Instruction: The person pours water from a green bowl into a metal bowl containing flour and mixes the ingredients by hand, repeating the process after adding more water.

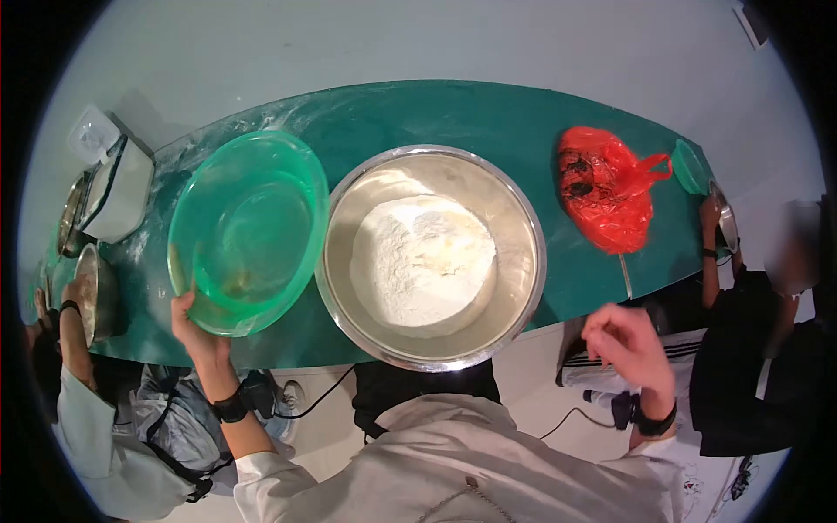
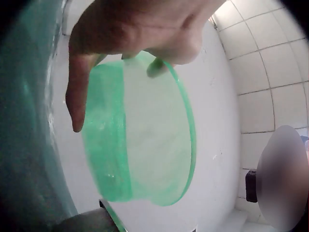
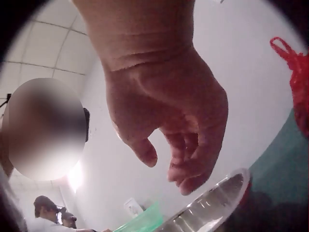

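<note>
i'd bring the loose, empty right hand [image 1: 632, 347] to the round green plastic basin [image 1: 253, 228] the left hand [image 1: 201, 337] grips, frame left.

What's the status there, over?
Left hand gripping green plastic basin. Right hand empty. Steel bowl holding white powder. Red plastic bag seems out of the way.

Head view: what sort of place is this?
Probably a shared food-prep room: a metal bowl of white, flour-like powder, a long green table, and other people at both ends.
</note>
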`<action>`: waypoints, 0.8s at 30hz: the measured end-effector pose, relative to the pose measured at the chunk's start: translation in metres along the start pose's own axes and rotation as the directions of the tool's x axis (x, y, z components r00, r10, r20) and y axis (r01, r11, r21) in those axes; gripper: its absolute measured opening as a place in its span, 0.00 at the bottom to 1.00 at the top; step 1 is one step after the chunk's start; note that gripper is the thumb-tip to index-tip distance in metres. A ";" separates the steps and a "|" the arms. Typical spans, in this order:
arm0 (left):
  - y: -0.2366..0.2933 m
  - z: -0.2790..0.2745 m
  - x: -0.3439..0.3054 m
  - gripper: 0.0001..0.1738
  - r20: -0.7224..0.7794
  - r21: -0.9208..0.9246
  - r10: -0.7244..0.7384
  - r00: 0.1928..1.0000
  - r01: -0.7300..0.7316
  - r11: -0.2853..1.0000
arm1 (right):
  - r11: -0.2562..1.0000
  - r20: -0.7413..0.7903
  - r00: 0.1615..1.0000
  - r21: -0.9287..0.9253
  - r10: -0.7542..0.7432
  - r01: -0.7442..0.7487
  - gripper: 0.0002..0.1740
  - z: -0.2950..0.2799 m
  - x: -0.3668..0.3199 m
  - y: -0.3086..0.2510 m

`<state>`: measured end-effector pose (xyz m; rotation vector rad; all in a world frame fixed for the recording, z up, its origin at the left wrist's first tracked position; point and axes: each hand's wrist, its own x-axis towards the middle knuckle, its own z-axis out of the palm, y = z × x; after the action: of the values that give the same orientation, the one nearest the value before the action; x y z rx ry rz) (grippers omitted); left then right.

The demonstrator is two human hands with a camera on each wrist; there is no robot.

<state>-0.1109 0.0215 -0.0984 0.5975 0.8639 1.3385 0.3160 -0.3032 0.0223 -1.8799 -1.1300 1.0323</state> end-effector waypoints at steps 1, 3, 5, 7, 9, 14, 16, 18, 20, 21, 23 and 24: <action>0.004 -0.008 -0.004 0.42 -0.001 -0.002 -0.011 1.000 0.011 1.000 | 0.999 0.059 0.998 -0.041 -0.012 0.014 0.05 -0.002 0.012 -0.017; 0.004 -0.012 -0.020 0.41 0.001 0.021 0.069 0.998 -0.069 0.997 | 0.998 0.085 0.995 -0.039 0.048 -0.045 0.07 -0.002 0.045 -0.042; 0.004 -0.030 -0.026 0.39 0.062 0.045 0.122 0.991 -0.125 0.991 | 0.998 0.150 0.987 -0.022 0.058 -0.055 0.14 0.002 0.080 -0.056; -0.003 -0.058 -0.024 0.39 -0.005 0.032 0.084 0.996 -0.084 0.996 | 0.993 0.192 0.979 -0.114 0.062 -0.041 0.20 0.015 0.114 -0.065; -0.015 -0.079 -0.021 0.39 -0.061 0.010 0.012 0.998 -0.011 1.000 | 0.953 0.247 0.965 -0.303 0.084 -0.006 0.29 0.034 0.144 -0.072; -0.041 -0.075 -0.036 0.30 -0.205 -0.011 0.062 0.977 -0.066 0.998 | 0.693 0.275 0.961 -0.691 -0.015 0.208 0.37 0.071 0.206 -0.064; -0.042 -0.077 -0.041 0.33 -0.098 0.050 0.049 0.994 -0.044 0.998 | 0.739 0.258 0.923 -0.673 0.285 -0.040 0.39 0.079 0.210 -0.087; -0.040 -0.067 -0.045 0.35 -0.072 0.084 0.084 0.994 -0.078 0.993 | 0.723 0.226 0.926 -0.687 0.301 -0.067 0.41 0.086 0.220 -0.078; -0.041 -0.062 -0.041 0.37 -0.039 0.120 0.114 0.993 -0.109 0.987 | 0.709 0.191 0.928 -0.698 0.319 -0.100 0.42 0.094 0.238 -0.049; -0.044 -0.062 -0.037 0.40 -0.018 0.129 0.130 0.991 -0.127 0.983 | 0.668 0.169 0.948 -0.742 0.270 -0.059 0.44 0.099 0.251 -0.025; -0.047 -0.060 -0.031 0.43 0.001 0.136 0.145 0.989 -0.143 0.980 | 0.619 0.151 0.963 -0.785 0.222 -0.020 0.46 0.108 0.262 -0.009; -0.048 -0.057 -0.031 0.43 -0.003 0.145 0.176 0.984 -0.174 0.974 | 0.689 0.068 0.976 -0.718 0.206 -0.095 0.48 0.117 0.264 -0.009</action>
<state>-0.1299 -0.0224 -0.1639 0.7919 0.9440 1.4485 0.2887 -0.0397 -0.0933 -2.5748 -1.6540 0.8859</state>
